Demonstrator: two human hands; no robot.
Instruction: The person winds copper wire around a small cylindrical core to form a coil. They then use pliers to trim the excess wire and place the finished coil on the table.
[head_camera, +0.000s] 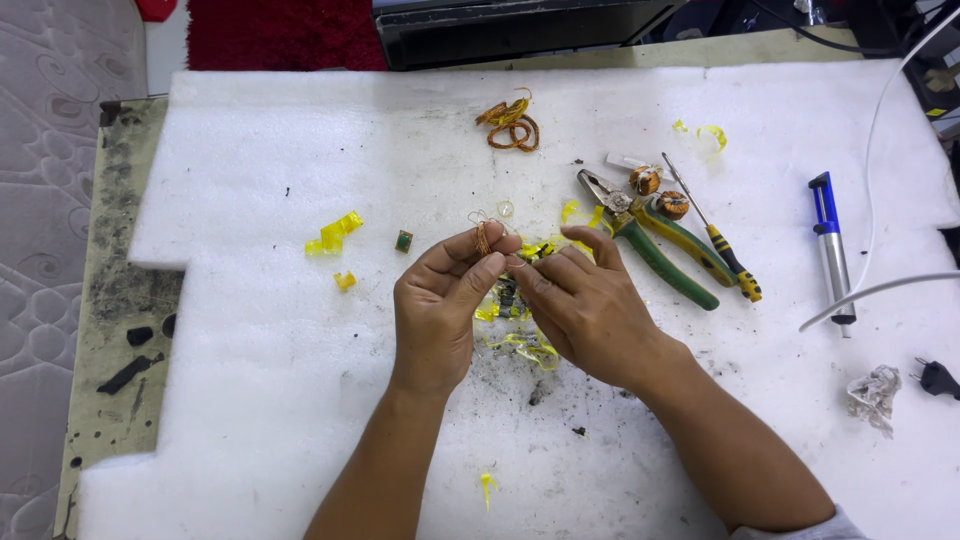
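Note:
My left hand (440, 300) pinches a small ring of copper wire (483, 237) between thumb and forefinger, above the white foam sheet (300, 380). My right hand (585, 300) meets it from the right, its fingertips closed on a thin strand of that wire beside the coil. Under both hands lie scraps of yellow tape (525, 345) and dark debris. Green-handled pliers (650, 245) rest just right of my right hand.
A yellow-and-black screwdriver (715, 235), two small wound coils (660, 192) and a blue-and-silver desoldering pump (830, 250) lie to the right. A loose bundle of copper wire (512, 124) sits at the back, yellow tape bits (335, 233) at left, a white cable (875, 290) at right.

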